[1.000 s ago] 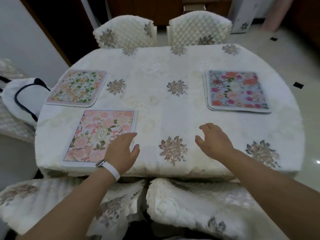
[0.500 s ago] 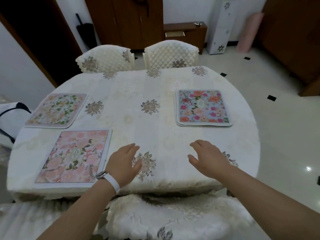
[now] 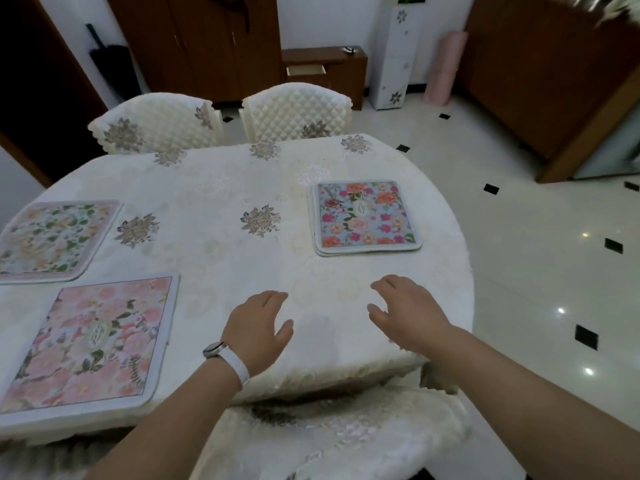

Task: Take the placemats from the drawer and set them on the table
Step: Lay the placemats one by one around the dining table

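Three placemats lie on table (image 3: 214,181): pink placemat (image 3: 93,341) near left, green placemat (image 3: 52,237) far left, blue placemat (image 3: 363,213) far right. Left hand (image 3: 256,327), right hand (image 3: 408,313): empty, fingers relaxed, apart, over near edge.

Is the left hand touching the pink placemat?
Apart. The head view shows a strip of white tablecloth between the left hand and the pink placemat.

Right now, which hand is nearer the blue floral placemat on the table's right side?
Right. The right hand is on the near side of the blue floral placemat, not touching it; the left hand is farther back and well to its left.
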